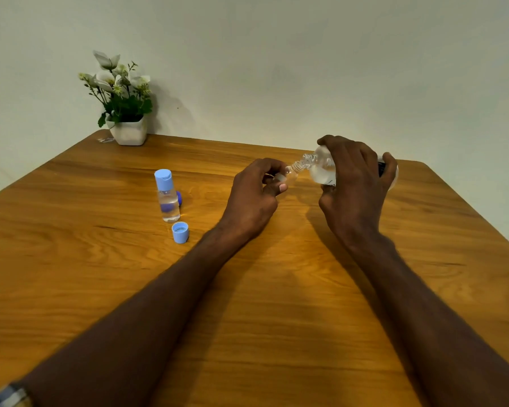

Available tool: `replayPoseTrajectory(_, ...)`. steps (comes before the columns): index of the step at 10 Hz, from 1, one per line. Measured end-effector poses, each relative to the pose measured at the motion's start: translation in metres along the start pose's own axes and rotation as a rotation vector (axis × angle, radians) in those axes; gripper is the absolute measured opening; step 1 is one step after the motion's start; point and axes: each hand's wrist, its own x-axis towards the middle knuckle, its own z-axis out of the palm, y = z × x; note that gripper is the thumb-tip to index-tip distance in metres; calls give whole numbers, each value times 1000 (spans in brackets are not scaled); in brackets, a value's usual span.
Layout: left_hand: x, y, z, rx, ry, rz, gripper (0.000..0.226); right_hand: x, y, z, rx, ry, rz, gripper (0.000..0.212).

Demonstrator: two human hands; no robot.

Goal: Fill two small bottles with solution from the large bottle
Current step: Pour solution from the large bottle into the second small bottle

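Observation:
My right hand [356, 183] grips the large clear bottle [323, 168], tipped to the left with its open threaded neck down. That neck meets the mouth of a small clear bottle [291, 173], tilted and uncapped in my left hand [254, 198], whose fingers hide most of it. A second small bottle [167, 196] stands upright to the left with a light blue flip cap on and clear liquid inside. A loose light blue cap [180, 232] lies open side up just in front of it. A darker blue cap [179, 198] peeks out behind that bottle.
The wooden table [100, 274] has a white pot of artificial flowers [124, 113] at its far left corner, against a pale wall. The table's right edge runs diagonally close behind my right hand.

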Motion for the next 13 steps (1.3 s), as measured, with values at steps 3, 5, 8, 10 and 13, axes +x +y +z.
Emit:
replayPoseTrajectory(3, 0, 1, -1, -12, -5, 5, 27, 0, 0, -1, -5, -8, -4, 85)
replayPoseTrajectory(5, 0, 2, -1, -17, -8, -5, 27, 0, -2, -3, -7, -5, -6, 85)
replayPoseTrajectory(8, 0, 1, 0, -26, -21, -9, 27, 1, -1, -2, -26, -6, -6, 85)
replayPoseTrajectory(10, 0, -1, 1, -26, -11, 6, 26, 0, -2, -3, -29, 0, -10, 85)
replayPoseTrajectory(13, 0, -1, 1, -30, -16, -8, 25, 0, -3, -4, -31, -16, 1, 84)
